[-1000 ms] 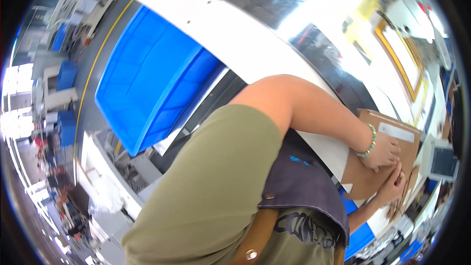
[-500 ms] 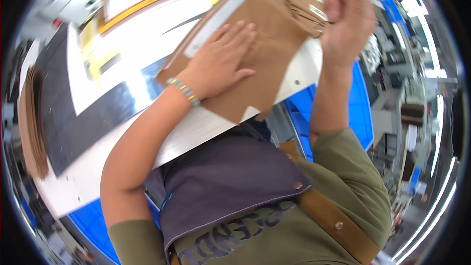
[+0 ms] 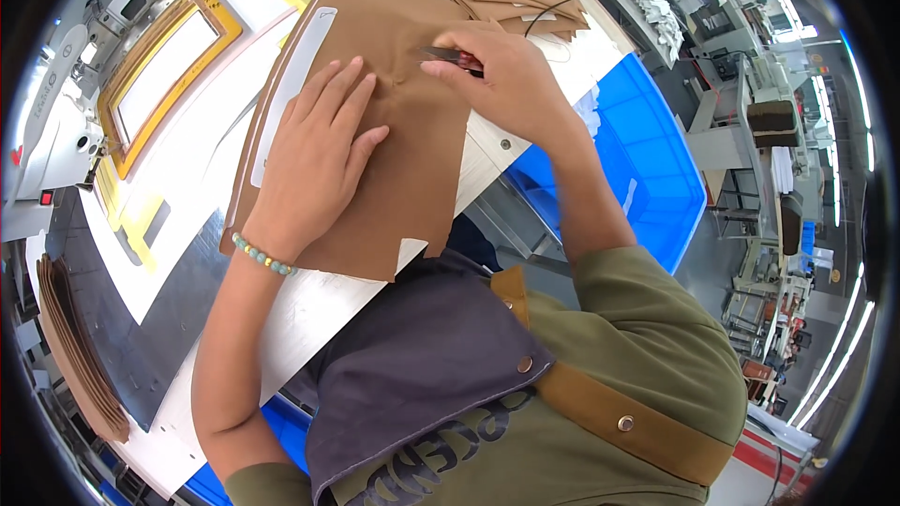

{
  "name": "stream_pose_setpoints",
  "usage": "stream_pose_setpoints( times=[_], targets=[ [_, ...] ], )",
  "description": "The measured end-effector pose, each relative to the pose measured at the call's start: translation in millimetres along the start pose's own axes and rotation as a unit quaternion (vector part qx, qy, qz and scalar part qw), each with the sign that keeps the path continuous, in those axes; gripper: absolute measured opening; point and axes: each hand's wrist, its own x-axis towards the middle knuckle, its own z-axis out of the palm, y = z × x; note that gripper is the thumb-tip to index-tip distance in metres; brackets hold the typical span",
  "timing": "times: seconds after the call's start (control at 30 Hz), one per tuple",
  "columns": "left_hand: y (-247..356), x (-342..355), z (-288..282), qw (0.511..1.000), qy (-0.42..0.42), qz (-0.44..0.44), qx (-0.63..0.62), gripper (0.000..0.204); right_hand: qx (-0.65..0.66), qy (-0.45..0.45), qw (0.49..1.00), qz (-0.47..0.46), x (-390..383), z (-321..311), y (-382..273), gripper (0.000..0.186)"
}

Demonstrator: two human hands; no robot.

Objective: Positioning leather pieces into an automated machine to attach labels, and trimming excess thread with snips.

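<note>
Your left hand (image 3: 319,155) lies spread on the brown panel (image 3: 408,164), mid-frame on the pale counter (image 3: 307,307); your right hand (image 3: 511,80) pinches dark-bladed snips (image 3: 457,57) at its upper right. The panel looks light and pliable, likely to pucker, so hold its outer edges. Its matte surface creases between your hands; a smooth white strip (image 3: 292,98) lines its left side.

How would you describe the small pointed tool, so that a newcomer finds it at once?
Start at the white table, where a large brown sheet lies under the flat left hand. Near the sheet's upper right side, the right hand holds the small pointed tool. Its narrow dark blade and bit of red set it apart from the plain brown sheet.
</note>
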Motion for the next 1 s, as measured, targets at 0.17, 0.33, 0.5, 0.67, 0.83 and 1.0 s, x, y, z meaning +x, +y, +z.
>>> stream_pose_setpoints(
  times=[0.17,0.33,0.5,0.67,0.83,1.0],
  targets=[
    [5.3,12.2,11.5,0.999,0.015,0.006,0.028,0.069,-0.032,0.052,0.997,-0.048,18.1,25.8,13.4,0.039],
    [12.8,4.7,10.5,0.997,-0.021,0.010,0.070,0.078,-0.130,0.049,0.990,0.011,45.9,31.7,47.6,0.046],
    [13.0,6.0,8.3,0.998,-0.037,0.007,0.057,0.078,-0.147,0.066,0.987,-0.008,38.2,26.9,44.4,0.045],
    [13.1,5.0,8.9,0.997,-0.043,0.005,0.062,0.079,-0.071,0.058,0.995,-0.032,8.5,20.4,18.4,0.040],
    [12.7,5.7,8.9,0.998,-0.032,-0.001,0.060,0.080,-0.104,-0.001,0.993,-0.061,-0.4,21.9,9.1,0.029],
    [13.5,6.0,7.7,0.997,-0.049,-0.006,0.057,0.082,-0.117,-0.005,0.992,-0.041,2.0,23.6,8.7,0.027]
  ],
)
